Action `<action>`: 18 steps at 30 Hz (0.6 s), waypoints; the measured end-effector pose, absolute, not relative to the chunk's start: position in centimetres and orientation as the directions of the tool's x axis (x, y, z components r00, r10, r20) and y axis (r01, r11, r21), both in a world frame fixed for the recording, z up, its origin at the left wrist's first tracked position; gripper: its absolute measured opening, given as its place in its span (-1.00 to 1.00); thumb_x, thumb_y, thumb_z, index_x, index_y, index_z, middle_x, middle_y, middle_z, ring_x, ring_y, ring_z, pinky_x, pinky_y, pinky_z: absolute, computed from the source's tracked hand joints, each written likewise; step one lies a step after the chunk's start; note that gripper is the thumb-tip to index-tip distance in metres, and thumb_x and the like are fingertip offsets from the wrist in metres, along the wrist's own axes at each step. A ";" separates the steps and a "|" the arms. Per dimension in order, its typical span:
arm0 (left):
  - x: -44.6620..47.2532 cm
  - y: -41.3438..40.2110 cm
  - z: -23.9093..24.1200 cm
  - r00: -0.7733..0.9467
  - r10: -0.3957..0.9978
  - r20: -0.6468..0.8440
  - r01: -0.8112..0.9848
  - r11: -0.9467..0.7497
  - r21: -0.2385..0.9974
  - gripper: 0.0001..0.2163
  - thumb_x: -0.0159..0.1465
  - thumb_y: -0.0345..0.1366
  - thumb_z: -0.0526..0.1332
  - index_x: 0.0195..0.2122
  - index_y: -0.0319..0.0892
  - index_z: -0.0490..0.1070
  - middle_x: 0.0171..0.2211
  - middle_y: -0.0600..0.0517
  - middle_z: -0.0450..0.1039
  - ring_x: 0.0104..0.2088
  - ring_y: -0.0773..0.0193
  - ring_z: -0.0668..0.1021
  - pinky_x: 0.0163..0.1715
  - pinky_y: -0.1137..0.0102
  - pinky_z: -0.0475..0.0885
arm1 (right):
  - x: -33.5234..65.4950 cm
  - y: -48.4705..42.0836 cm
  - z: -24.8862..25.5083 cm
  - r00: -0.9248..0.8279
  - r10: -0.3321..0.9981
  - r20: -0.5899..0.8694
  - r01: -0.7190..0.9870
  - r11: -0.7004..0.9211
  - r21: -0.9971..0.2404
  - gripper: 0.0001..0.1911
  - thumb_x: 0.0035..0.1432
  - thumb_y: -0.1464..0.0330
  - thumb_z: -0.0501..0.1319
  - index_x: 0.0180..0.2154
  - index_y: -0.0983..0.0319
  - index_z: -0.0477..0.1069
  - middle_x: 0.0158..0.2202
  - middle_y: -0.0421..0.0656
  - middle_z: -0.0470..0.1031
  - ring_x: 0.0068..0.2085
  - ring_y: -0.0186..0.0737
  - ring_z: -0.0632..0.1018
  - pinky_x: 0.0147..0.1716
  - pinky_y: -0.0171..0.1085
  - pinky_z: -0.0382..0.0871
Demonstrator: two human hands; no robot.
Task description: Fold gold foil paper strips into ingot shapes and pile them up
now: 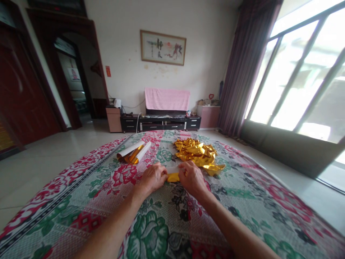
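Between my two hands lies a sheet of gold foil paper (173, 177), white on its other face and partly folded over. My left hand (153, 177) pinches its left end, fingers closed. At the right end my right hand (192, 177) grips it the same way, its fingertips partly hidden. Just beyond my right hand is a heap of folded gold paper pieces (198, 153). Farther off, to the left, rest curled sheets of gold paper with white backs (134, 152).
A flowered cloth (149, 233) covers the round table under my hands. Past its far edge stands a low black cabinet (161, 124) with a pink cloth (167, 99) above it. Tall windows (302, 72) and a purple curtain (248, 64) are on the right.
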State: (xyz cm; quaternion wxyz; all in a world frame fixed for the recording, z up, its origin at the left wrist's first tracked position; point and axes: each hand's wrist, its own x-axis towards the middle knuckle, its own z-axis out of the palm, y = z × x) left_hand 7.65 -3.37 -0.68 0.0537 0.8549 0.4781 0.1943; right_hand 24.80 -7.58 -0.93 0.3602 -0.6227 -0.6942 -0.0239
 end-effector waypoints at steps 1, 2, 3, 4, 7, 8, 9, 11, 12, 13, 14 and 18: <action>7.7 -3.4 -0.7 0.474 0.834 0.282 0.793 -0.543 0.276 -0.84 0.12 -0.33 0.13 -0.37 -0.12 0.50 -0.40 0.02 0.38 -0.35 0.29 0.45 -0.28 0.43 0.32 | 25.5 -7.3 -1.1 0.074 0.845 0.529 0.883 0.192 -0.429 -0.78 0.03 0.46 0.08 -0.27 0.25 0.43 -0.24 -0.09 0.44 -0.25 -0.24 0.44 -0.24 -0.33 0.22; 7.8 -3.4 -0.7 0.481 0.829 0.285 0.788 -0.551 0.274 -0.84 0.12 -0.34 0.12 -0.38 -0.12 0.50 -0.40 0.02 0.38 -0.35 0.30 0.45 -0.28 0.43 0.32 | 26.2 -7.0 -1.3 0.098 0.846 0.524 0.884 0.168 -0.436 -0.74 0.00 0.48 0.09 -0.23 0.25 0.42 -0.23 -0.08 0.44 -0.26 -0.24 0.44 -0.24 -0.32 0.23; 7.8 -3.4 -0.8 0.489 0.822 0.292 0.781 -0.561 0.272 -0.84 0.12 -0.35 0.12 -0.39 -0.12 0.50 -0.39 0.02 0.38 -0.35 0.30 0.45 -0.28 0.44 0.32 | 26.7 -6.8 -1.5 0.107 0.848 0.519 0.884 0.158 -0.440 -0.71 -0.02 0.49 0.10 -0.20 0.26 0.41 -0.23 -0.08 0.45 -0.27 -0.24 0.44 -0.24 -0.31 0.23; 7.9 -3.5 -0.8 0.498 0.813 0.302 0.774 -0.574 0.268 -0.83 0.12 -0.36 0.10 -0.39 -0.12 0.50 -0.39 0.02 0.38 -0.35 0.31 0.45 -0.29 0.44 0.32 | 27.1 -6.7 -1.7 0.091 0.857 0.507 0.881 0.168 -0.443 -0.70 -0.02 0.49 0.10 -0.18 0.25 0.40 -0.23 -0.09 0.46 -0.28 -0.25 0.45 -0.25 -0.32 0.24; 8.2 -3.9 -0.7 0.527 0.780 0.338 0.755 -0.612 0.235 -0.79 0.14 -0.40 0.06 -0.42 -0.12 0.50 -0.39 0.01 0.38 -0.35 0.31 0.45 -0.32 0.45 0.32 | 27.5 -6.6 -2.1 0.019 0.872 0.490 0.870 0.227 -0.438 -0.74 -0.03 0.49 0.11 -0.24 0.23 0.41 -0.28 -0.12 0.47 -0.30 -0.26 0.46 -0.28 -0.34 0.25; 8.2 -4.0 -0.7 0.535 0.770 0.347 0.751 -0.622 0.222 -0.79 0.14 -0.40 0.06 -0.43 -0.13 0.50 -0.39 0.01 0.38 -0.36 0.31 0.45 -0.33 0.45 0.32 | 27.4 -6.6 -2.1 -0.008 0.871 0.491 0.866 0.251 -0.432 -0.77 -0.03 0.49 0.12 -0.26 0.22 0.41 -0.29 -0.13 0.47 -0.29 -0.25 0.46 -0.28 -0.34 0.25; 8.2 -4.1 -0.7 0.541 0.764 0.351 0.748 -0.628 0.213 -0.80 0.14 -0.39 0.07 -0.43 -0.13 0.50 -0.40 0.01 0.37 -0.36 0.32 0.44 -0.34 0.46 0.32 | 27.3 -6.6 -2.1 -0.033 0.868 0.496 0.863 0.275 -0.424 -0.79 -0.03 0.49 0.12 -0.29 0.22 0.41 -0.29 -0.14 0.47 -0.27 -0.25 0.45 -0.27 -0.34 0.26; 8.2 -4.2 -0.6 0.552 0.757 0.350 0.741 -0.638 0.209 -0.85 0.12 -0.32 0.11 -0.44 -0.14 0.49 -0.41 0.02 0.37 -0.38 0.32 0.44 -0.35 0.45 0.33 | 27.2 -6.7 -2.2 -0.074 0.858 0.509 0.855 0.317 -0.411 -0.81 -0.03 0.49 0.13 -0.31 0.22 0.41 -0.29 -0.14 0.46 -0.24 -0.24 0.45 -0.24 -0.33 0.26; 8.1 -4.2 -0.5 0.559 0.753 0.347 0.735 -0.644 0.212 -0.86 0.11 -0.29 0.14 -0.44 -0.14 0.48 -0.41 0.03 0.36 -0.38 0.31 0.44 -0.35 0.45 0.33 | 27.2 -6.7 -2.2 -0.090 0.851 0.517 0.850 0.336 -0.406 -0.82 -0.03 0.49 0.13 -0.32 0.22 0.40 -0.28 -0.13 0.45 -0.23 -0.23 0.44 -0.23 -0.32 0.26; 8.0 -4.1 -0.5 0.572 0.745 0.344 0.725 -0.655 0.214 -0.87 0.10 -0.26 0.16 -0.44 -0.13 0.48 -0.41 0.03 0.36 -0.37 0.31 0.44 -0.34 0.45 0.33 | 27.2 -6.6 -2.3 -0.106 0.844 0.526 0.844 0.356 -0.401 -0.82 -0.03 0.49 0.13 -0.32 0.22 0.40 -0.27 -0.13 0.45 -0.21 -0.23 0.44 -0.21 -0.31 0.26; 7.9 -4.0 -0.5 0.588 0.734 0.341 0.712 -0.669 0.213 -0.87 0.10 -0.24 0.17 -0.43 -0.13 0.48 -0.41 0.03 0.36 -0.36 0.30 0.45 -0.33 0.45 0.34 | 27.3 -6.6 -2.4 -0.124 0.835 0.536 0.837 0.378 -0.396 -0.82 -0.02 0.49 0.13 -0.32 0.22 0.40 -0.25 -0.13 0.45 -0.20 -0.23 0.43 -0.19 -0.30 0.26; 7.6 -3.7 -0.5 0.648 0.678 0.345 0.666 -0.725 0.173 -0.86 0.14 -0.24 0.14 -0.40 -0.12 0.47 -0.37 0.02 0.37 -0.30 0.29 0.45 -0.25 0.44 0.35 | 27.5 -6.5 -2.5 -0.191 0.813 0.550 0.802 0.452 -0.390 -0.80 -0.03 0.51 0.11 -0.32 0.22 0.41 -0.27 -0.12 0.45 -0.21 -0.24 0.43 -0.19 -0.29 0.26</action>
